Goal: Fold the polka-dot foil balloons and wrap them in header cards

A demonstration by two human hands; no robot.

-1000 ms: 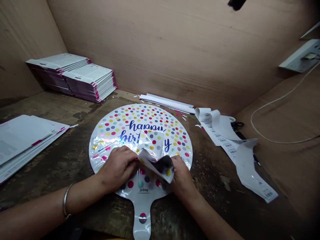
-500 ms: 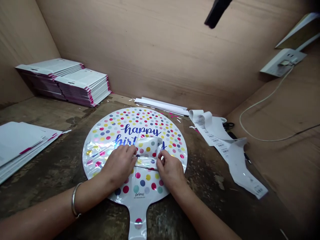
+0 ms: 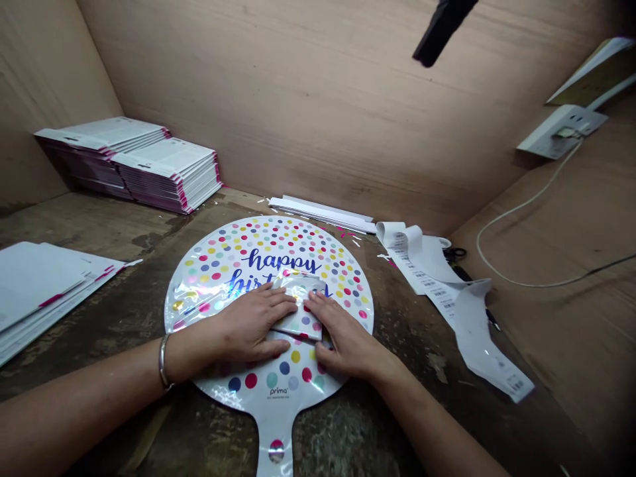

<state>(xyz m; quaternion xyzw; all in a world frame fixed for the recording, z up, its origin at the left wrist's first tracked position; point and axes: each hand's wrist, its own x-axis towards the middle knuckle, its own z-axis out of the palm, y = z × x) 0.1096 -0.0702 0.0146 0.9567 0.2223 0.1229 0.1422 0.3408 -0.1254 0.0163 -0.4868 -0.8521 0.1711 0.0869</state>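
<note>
A flat round foil balloon (image 3: 293, 361), white with coloured dots and blue "happy birthday" lettering, lies on the table with its tail pointing towards me. On its middle rests a small folded packet of dotted foil (image 3: 298, 324), partly under my fingers. My left hand (image 3: 251, 324) lies flat over the packet's left side, fingers stretched out, thumb resting on the balloon. From the right, my right hand (image 3: 345, 334) presses flat fingers on the packet's right edge, its thumb apart. Part of the lettering is hidden by the packet and hands.
Stacked white cards with pink edges (image 3: 169, 162) stand at the back left; more white cards (image 3: 44, 278) lie nearer on the left. White strips (image 3: 322, 213) lie along the back wall. A curling label strip (image 3: 447, 298), scissors (image 3: 454, 254) and a cabled power socket (image 3: 561, 132) are on the right.
Both hands have gone from pinching the small foil piece at its sides to lying flat on it. The piece now looks folded smaller and flatter.
</note>
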